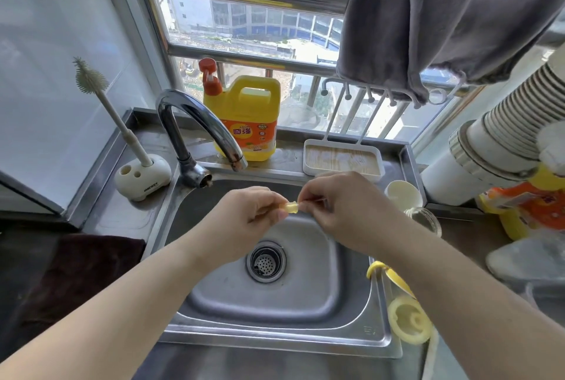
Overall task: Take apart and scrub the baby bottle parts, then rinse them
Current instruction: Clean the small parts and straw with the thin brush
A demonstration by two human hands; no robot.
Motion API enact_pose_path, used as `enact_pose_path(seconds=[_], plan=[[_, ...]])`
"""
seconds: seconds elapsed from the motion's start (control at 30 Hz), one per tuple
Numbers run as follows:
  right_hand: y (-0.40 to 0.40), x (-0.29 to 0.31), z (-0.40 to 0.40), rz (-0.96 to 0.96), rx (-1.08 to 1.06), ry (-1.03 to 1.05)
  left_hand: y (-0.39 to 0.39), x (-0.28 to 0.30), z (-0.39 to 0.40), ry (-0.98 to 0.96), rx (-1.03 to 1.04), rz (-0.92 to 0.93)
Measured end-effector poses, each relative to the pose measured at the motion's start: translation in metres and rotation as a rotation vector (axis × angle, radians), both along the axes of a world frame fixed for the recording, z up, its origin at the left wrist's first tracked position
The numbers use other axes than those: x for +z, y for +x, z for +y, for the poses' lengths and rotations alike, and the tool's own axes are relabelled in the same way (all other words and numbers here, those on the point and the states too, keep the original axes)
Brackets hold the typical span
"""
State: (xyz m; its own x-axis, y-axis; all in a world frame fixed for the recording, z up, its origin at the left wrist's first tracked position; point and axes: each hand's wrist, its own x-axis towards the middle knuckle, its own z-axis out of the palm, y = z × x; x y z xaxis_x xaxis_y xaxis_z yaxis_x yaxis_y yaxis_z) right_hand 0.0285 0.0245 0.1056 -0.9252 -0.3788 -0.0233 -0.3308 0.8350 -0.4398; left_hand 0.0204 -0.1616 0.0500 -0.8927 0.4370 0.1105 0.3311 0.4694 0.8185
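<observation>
1. head view looks down on a stainless steel sink (351, 312) with a round strainer drain (266, 262) in its basin and a curved chrome tap (195, 123) at its back left corner.
2. grey cloth (443, 19) hangs from a rail above the sink's back right corner.
3. yellow detergent jug with a red pump (244, 116) stands on the back ledge just behind the tap's spout.
4. white drying rack tray (342, 159) sits on the back ledge, right of the jug.
5. white bottle brush in a cream holder (142, 176) stands at the sink's left edge.
6. yellow ring-shaped bottle collar (408, 323) lies on the sink's right edge, near the front corner.
7. left hand (244, 214) and right hand (333, 205) meet over the middle of the basin.
8. small translucent yellow bottle valve piece (290, 207) is held between them: the left hand pinches one end with curled fingers, the right hand pinches the other end.
</observation>
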Motion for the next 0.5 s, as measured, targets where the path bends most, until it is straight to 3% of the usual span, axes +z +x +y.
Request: enact_pose_path(seconds=[0.17,0.3,0.37,0.43,0.5], plan=[[-0.004,-0.001,0.022,-0.065,-0.078,-0.102,-0.004,-0.001,-0.007,-0.072,0.006,-0.003],[0.002,-0.004,0.011,0.002,-0.005,-0.009,-0.002,0.003,0.001,-0.109,-0.024,0.056],[-0.001,-0.003,0.020,0.018,-0.068,0.016,-0.003,0.005,0.002,-0.098,-0.031,0.079],[-0.005,-0.002,0.028,0.056,-0.134,-0.027,-0.007,0.006,0.000,-0.076,-0.025,0.080],[-0.004,-0.004,0.023,0.067,-0.070,-0.094,-0.008,0.004,0.002,-0.071,-0.024,0.076]])
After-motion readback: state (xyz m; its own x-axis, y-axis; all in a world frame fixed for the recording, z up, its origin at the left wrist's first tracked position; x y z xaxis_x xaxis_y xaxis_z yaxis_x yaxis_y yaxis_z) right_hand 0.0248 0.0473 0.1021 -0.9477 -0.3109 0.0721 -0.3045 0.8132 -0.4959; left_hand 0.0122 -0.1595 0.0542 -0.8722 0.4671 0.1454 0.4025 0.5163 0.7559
